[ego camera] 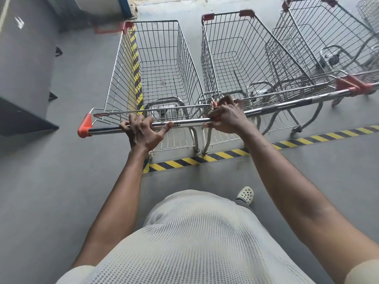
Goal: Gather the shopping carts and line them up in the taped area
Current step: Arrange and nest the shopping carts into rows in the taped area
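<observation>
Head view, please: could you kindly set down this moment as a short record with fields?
carts: left cart, second cart and third cart side by side, baskets empty
left hand: grips the left cart's handle
right hand: grips where two handles meet; which one is unclear
tape: yellow-black, just behind the carts' rear wheels and along the left cart's side

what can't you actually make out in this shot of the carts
Head view only:
- Whether the left cart's handle and the middle cart's handle touch: the right hand covers that spot.
- The far-right cart: cut off by the frame edge.
- The left cart's front wheels: hidden under its basket.
</observation>
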Demonstrator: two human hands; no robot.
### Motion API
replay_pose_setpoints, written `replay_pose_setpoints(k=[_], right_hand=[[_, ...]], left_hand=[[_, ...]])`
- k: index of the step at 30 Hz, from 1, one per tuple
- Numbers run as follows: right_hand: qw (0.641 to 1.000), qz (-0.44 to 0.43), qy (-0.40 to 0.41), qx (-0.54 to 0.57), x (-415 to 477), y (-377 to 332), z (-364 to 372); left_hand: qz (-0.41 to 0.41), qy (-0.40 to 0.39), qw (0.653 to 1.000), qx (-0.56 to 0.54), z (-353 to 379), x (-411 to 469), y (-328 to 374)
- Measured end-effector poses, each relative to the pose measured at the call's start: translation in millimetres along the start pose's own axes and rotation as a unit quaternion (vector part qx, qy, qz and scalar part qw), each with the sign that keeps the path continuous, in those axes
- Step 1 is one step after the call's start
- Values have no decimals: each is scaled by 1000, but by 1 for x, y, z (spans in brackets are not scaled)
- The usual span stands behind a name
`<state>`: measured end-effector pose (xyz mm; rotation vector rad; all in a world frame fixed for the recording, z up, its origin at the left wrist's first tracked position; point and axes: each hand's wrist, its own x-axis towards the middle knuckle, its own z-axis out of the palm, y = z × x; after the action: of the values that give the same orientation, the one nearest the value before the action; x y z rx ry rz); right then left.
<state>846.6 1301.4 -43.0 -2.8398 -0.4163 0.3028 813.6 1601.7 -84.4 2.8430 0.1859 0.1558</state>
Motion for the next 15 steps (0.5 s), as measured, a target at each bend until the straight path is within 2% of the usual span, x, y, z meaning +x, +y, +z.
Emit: replay_pose_setpoints(k=[2, 3, 5, 7, 9, 11, 15], right_hand=[[1000, -16, -8, -1, 1, 3, -2], [999, -21, -1, 33, 1, 7, -4], [982, 11, 71, 172, -1, 18, -12], [949, 82, 179, 244, -10, 40, -21], [932, 152, 232, 232, -24, 67, -24], [922, 207, 247, 213, -38, 93, -20], [906, 274, 262, 189, -65, 141, -12]], left_hand=[[-1, 0, 1000, 3, 0, 1, 1], [0, 2, 1000, 1, 0, 1, 1], [-4, -2, 1000, -23, -3, -1, 1], [-13, 0, 998, -66, -7, -1, 9], [-17, 22, 994, -101, -9, -2, 27], [4, 57, 992, -111, -8, -4, 54], [132, 79, 984, -89, 8, -23, 126]])
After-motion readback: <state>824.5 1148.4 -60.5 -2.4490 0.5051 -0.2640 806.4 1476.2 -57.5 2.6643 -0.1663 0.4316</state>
